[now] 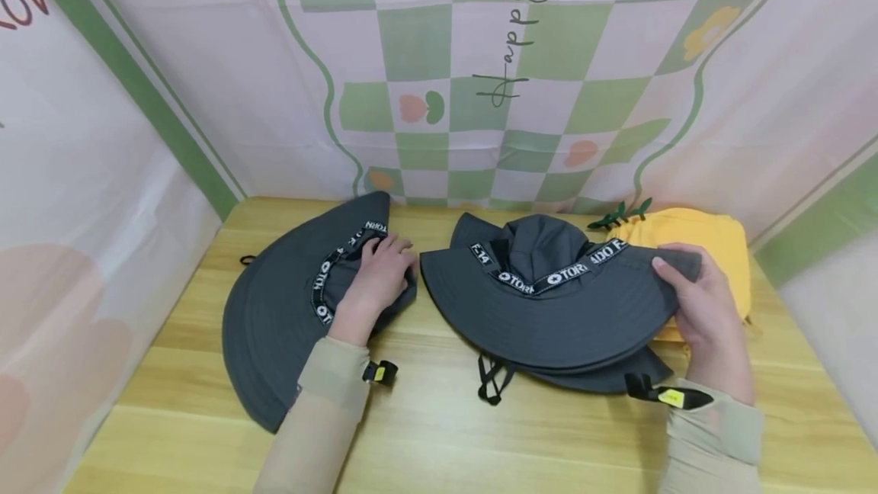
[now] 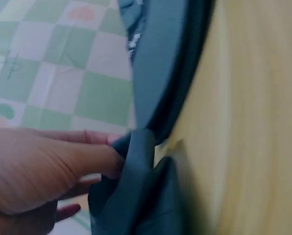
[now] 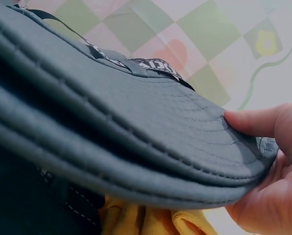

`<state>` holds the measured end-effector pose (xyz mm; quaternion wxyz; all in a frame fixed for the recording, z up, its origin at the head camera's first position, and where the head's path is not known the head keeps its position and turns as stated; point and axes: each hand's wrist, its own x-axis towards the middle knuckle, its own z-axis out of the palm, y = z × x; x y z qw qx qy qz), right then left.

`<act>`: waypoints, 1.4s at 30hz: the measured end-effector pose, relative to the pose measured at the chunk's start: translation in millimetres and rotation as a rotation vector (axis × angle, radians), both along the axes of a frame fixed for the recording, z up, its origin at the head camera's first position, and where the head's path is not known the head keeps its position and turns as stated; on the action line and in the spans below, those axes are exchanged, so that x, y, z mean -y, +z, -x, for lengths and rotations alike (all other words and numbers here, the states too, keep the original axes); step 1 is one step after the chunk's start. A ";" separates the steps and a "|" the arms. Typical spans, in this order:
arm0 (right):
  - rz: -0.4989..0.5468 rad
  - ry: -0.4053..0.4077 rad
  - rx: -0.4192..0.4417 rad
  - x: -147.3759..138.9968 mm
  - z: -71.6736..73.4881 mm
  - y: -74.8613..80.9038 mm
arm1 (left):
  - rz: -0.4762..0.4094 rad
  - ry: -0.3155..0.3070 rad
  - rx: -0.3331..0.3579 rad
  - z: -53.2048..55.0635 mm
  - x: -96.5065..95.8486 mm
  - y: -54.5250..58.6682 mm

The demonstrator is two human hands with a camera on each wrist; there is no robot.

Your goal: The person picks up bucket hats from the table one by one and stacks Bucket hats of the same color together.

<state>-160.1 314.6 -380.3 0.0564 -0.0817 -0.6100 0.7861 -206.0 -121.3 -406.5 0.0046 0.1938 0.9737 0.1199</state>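
On the left of the head view, a dark grey bucket hat (image 1: 264,334) lies with its inner band up, white lettering printed on it. My left hand (image 1: 380,273) is at that hat's crown; in the left wrist view, thumb and fingers pinch a fold of the grey fabric (image 2: 136,171). To the right, my right hand (image 1: 709,303) grips the brim of another dark grey hat (image 1: 549,326), thumb on top and fingers beneath. Its brim (image 3: 151,127) shows as layered edges in the right wrist view. More grey brim (image 1: 604,376) shows underneath.
Behind the right hand lies a yellow fabric item (image 1: 706,231) with a green leafy sprig (image 1: 620,213) beside it. A black cord (image 1: 492,383) hangs onto the wooden table (image 1: 453,441). A checkered cloth backdrop (image 1: 480,44) rises at the table's far edge.
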 end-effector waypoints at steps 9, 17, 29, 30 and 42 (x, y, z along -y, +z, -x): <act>-0.036 -0.001 0.022 8.3 2.7 -2.2 | -0.195 -0.075 -0.152 1.0 20.4 17.7; -0.036 0.019 0.006 12.7 4.3 -3.4 | -0.307 -0.085 -0.232 -2.3 20.7 31.1; -0.068 0.067 -0.005 22.7 8.9 -5.4 | -0.429 -0.139 -0.368 -5.2 18.0 36.6; -0.066 0.079 -0.002 23.0 9.2 -5.7 | -0.436 -0.141 -0.373 -5.6 17.1 36.7; -0.097 0.284 0.110 5.5 4.7 -4.2 | -0.310 -0.196 -0.382 -11.7 8.5 56.2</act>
